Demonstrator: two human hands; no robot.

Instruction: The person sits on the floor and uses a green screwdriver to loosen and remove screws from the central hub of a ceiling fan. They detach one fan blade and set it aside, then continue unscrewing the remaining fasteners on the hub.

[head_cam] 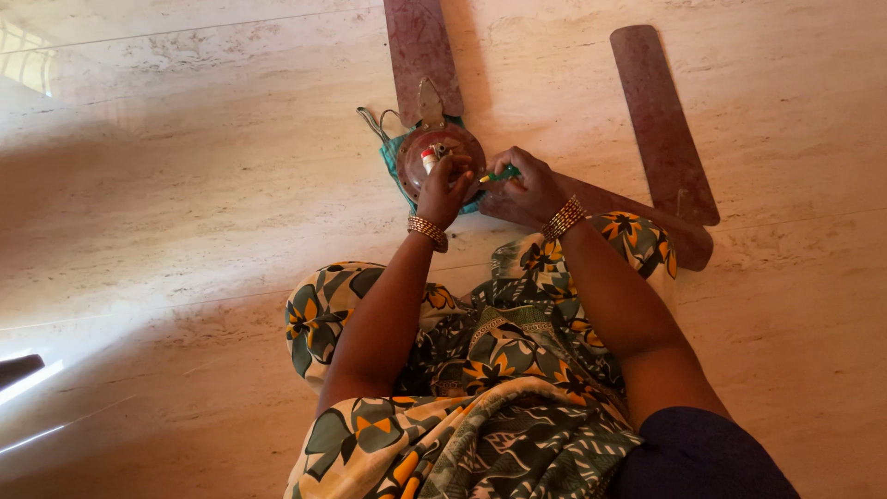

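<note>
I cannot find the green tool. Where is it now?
In the head view, the green screwdriver is in the right hand, at the right edge of the fan motor, above the knees.

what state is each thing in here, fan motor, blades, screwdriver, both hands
fan motor: lying on the floor, one blade attached
attached blade: fixed to the motor
loose blade: detached, flat on the floor
green screwdriver: held in the right hand
left hand: resting on the motor
</note>
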